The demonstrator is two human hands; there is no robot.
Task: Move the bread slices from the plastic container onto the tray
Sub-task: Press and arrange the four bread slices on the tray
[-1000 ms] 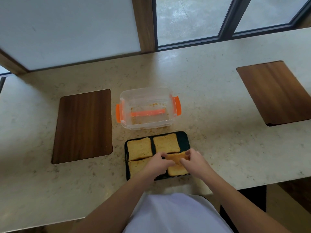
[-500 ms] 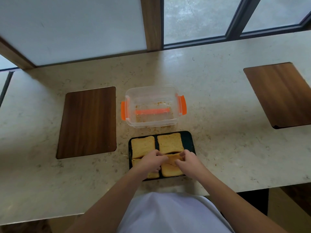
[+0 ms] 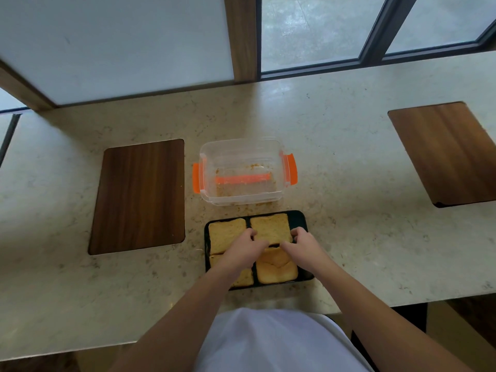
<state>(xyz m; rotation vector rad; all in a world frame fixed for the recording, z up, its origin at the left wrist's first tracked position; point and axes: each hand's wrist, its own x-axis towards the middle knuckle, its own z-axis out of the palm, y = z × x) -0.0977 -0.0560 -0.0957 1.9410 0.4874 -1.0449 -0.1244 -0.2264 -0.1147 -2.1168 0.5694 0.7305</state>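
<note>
Speckled stone-look tabletop (image 3: 335,162) with a soft sheen; clear glossy plastic container (image 3: 241,157) with orange clips; beside it matt wood-grain boards (image 3: 139,196); black tray (image 3: 299,218); porous bread slices (image 3: 226,233).

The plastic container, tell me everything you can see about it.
The plastic container is a clear, rectangular tub with rounded corners and no lid on. An orange clip hangs at each short end, and an orange strip shows through its floor. It holds no bread, only brownish crumbs and smears on the bottom. It stands upright on the pale stone counter, just beyond the black tray, with a gap between them. Neither hand touches it.
</note>
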